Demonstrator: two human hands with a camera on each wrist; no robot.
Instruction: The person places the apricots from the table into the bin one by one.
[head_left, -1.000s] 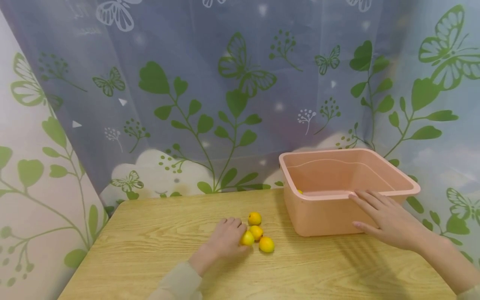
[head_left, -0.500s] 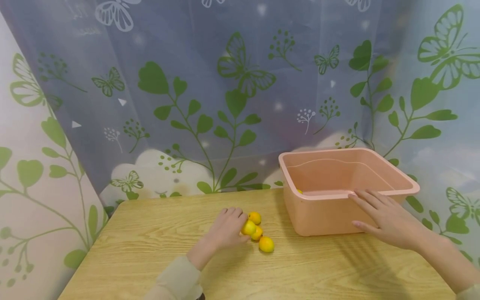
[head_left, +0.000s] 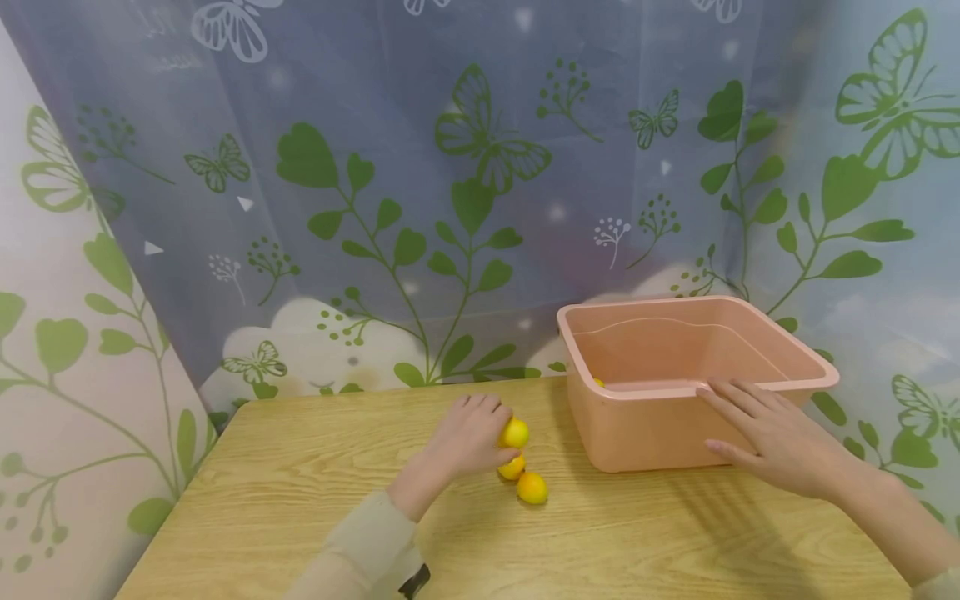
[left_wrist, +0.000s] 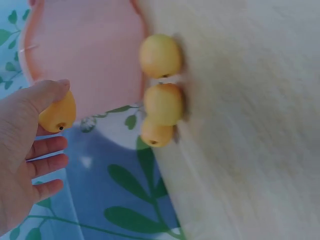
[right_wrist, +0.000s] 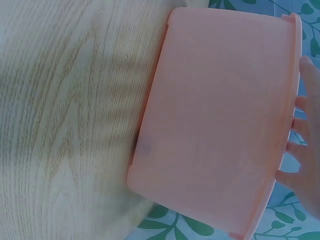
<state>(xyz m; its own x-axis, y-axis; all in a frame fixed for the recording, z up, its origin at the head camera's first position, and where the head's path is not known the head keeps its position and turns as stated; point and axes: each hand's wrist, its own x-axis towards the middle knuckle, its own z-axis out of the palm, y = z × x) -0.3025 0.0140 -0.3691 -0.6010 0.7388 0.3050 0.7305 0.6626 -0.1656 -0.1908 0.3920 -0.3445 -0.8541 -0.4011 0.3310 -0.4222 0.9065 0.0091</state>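
My left hand (head_left: 468,437) pinches a small yellow-orange fruit that looks like a loquat (left_wrist: 58,114) between thumb and forefinger, the other fingers loosely spread. In the head view this held loquat (head_left: 516,432) is above the tabletop. Beneath and beside it lie two more loquats, one partly behind the thumb (head_left: 512,467) and one nearer the front (head_left: 532,488). A third lying loquat (left_wrist: 157,133) shows only in the left wrist view. My right hand (head_left: 783,442) rests with straight fingers on the near rim of a pink plastic basin (head_left: 652,433).
The basin stands at the back right of the wood-grain table (head_left: 315,483). Just inside its left wall a bit of yellow fruit (head_left: 599,382) peeks out. A curtain (head_left: 360,167) printed with leaves and butterflies hangs behind the table and at both sides.
My left hand has lifted a loquat off the table and moved it away from me and slightly right, in front of the farthest fruit. My right hand has stayed on the basin rim.
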